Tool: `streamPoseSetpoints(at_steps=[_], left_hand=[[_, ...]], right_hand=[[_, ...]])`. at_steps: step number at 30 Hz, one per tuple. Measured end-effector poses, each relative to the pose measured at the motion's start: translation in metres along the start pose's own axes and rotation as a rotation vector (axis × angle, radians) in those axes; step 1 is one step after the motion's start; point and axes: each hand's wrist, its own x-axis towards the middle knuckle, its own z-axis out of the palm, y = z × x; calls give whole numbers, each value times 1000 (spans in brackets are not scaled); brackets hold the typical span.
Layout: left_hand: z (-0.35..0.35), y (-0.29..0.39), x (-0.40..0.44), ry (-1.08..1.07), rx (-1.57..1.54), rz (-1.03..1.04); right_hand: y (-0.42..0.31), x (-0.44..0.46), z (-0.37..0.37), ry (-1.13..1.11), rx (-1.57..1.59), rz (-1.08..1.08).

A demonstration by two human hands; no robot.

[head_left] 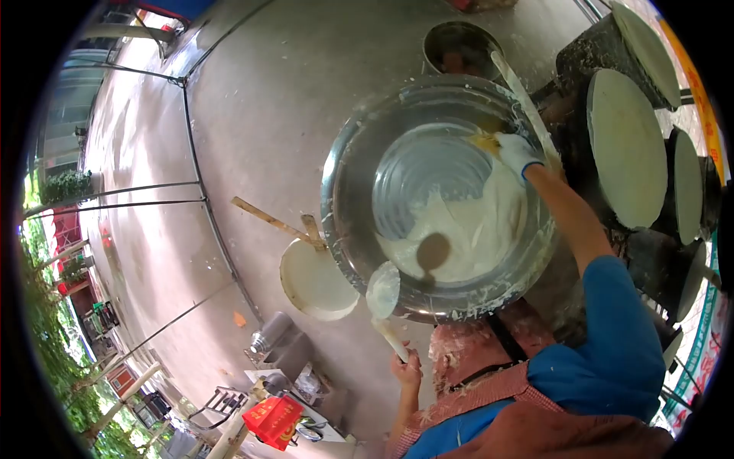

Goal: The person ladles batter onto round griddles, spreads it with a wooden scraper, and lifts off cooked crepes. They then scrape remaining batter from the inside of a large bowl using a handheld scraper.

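My left hand (409, 369) is closed round the pale handle of a ladle (383, 291). The ladle's bowl, coated in white, is over the near left rim of a large metal basin (344, 252). Thick white batter (478, 229) lies along the near and right side of the basin, and a dark round shadow falls on it. In a white glove with yellowish fingers, my right hand (514, 151) reaches inside the basin at its far right wall. Its fingers stretch to the left beside the batter, and nothing shows in them.
A white bucket (317, 279) with wooden sticks across it stands left of the basin. Behind the basin is a dark pot (461, 50), with a long pale stick (527, 107) nearby. Round flat-topped drums (627, 149) line the right. A red bag (273, 421) lies at lower left.
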Motion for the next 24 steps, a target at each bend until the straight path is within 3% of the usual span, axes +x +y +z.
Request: streamPoseSetpoints(at_steps=[2,5,7,9,11,12,14,17,19,21,23,24], left_hand=[[-5,6,-2,7,69,11],[-2,12,-7,-5,65,29],[0,13,-2,-16,16,89],[-6,5,-3,-13,-31,152],[-7,23,-9,22,28,79],[-8,31,-10,42,59,45],[-12,36,-11,28,58,53],[-17,43,-12,41,66,67],[-26,41,-17,61,71,-16],[-31,39,-24,9,17,31],[-38,34,-20,-23,-46,41],[-40,39,-22,-53,-64,85]], right_hand=[[18,-28,15,-38,150,182],[93,-84,90,-125,226,179],[28,-133,64,-56,295,148],[-5,-165,61,-157,418,126],[-58,-208,42,-208,276,-128],[-80,-229,38,-224,-10,-387],[-101,-257,62,-274,-321,-663],[-123,-262,36,-215,-217,-744],[-131,-255,18,154,-18,-765],[-104,-248,34,-41,-311,-960],[-95,-248,55,-28,-246,-967],[-105,-252,61,-74,23,-713]])
